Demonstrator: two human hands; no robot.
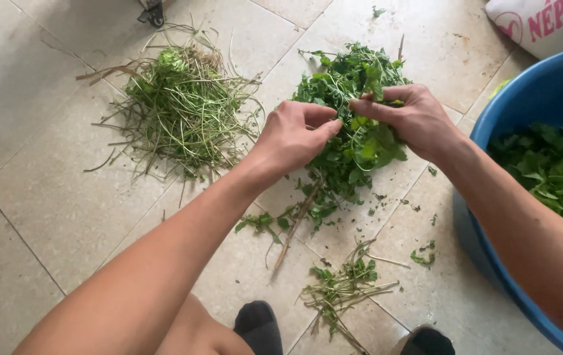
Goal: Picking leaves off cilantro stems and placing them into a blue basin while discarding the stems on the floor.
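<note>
My left hand and right hand both pinch the leafy herb bunch above the tiled floor. I judge I'm mid-way stripping leaves. Next needs a firm pluck near the stem.

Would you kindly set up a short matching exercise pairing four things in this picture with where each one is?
Things:
1. bunch of leafy greens
2. pile of bare stems
3. blue tub
4. small heap of stem scraps

Places:
A. at the right edge, with picked leaves inside
B. on the tiles at upper left, away from both hands
C. between the left hand and the right hand, held by both
D. on the tiles near the bottom, close to the person's feet

Pairs: 1-C, 2-B, 3-A, 4-D
</note>
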